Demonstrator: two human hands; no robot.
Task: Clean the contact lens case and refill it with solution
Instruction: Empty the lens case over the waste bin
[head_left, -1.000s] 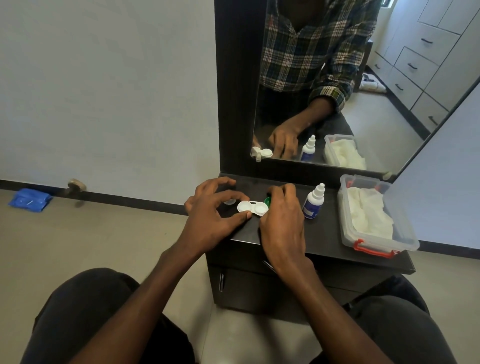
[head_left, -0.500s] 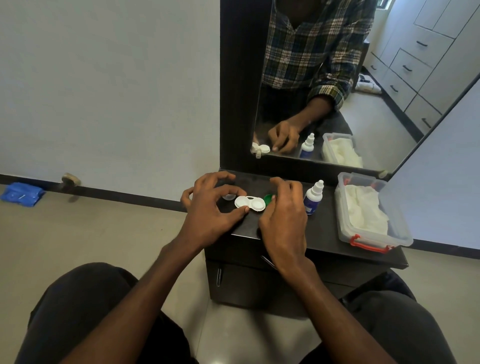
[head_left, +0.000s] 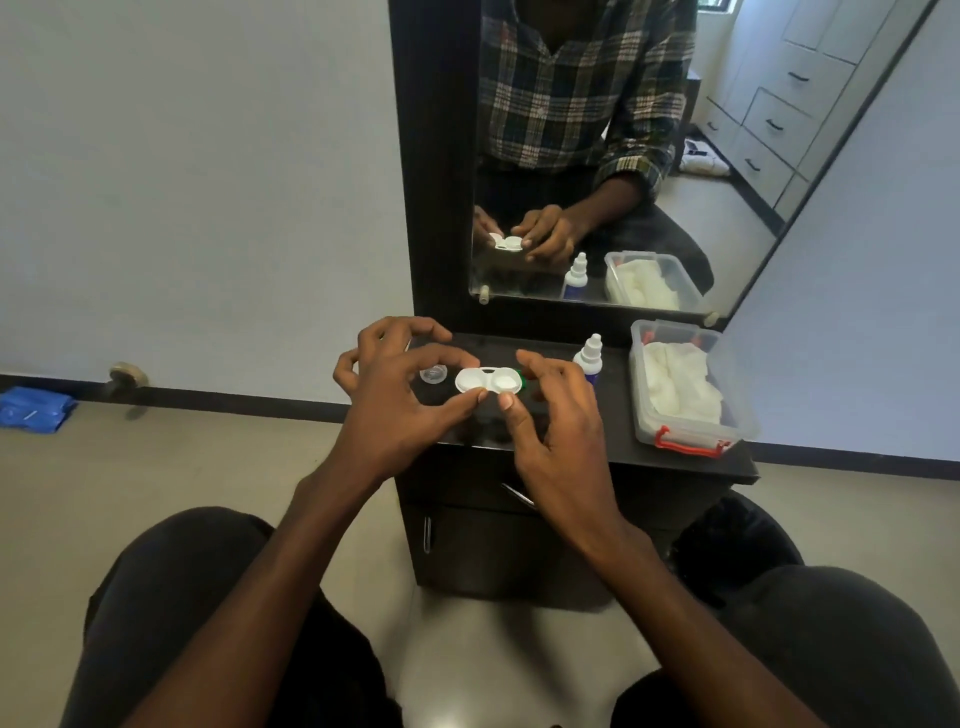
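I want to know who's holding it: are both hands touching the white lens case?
Touching. The head view shows the left hand thumb and right hand thumb against the near edge of the lens case.

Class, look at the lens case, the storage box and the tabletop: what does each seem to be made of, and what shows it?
Lens case: likely white opaque plastic, smooth moulded wells.
Storage box: clear plastic, contents show through; red clip.
Tabletop: dark glossy laminate or lacquered wood, which one is unclear; it reflects the hands.
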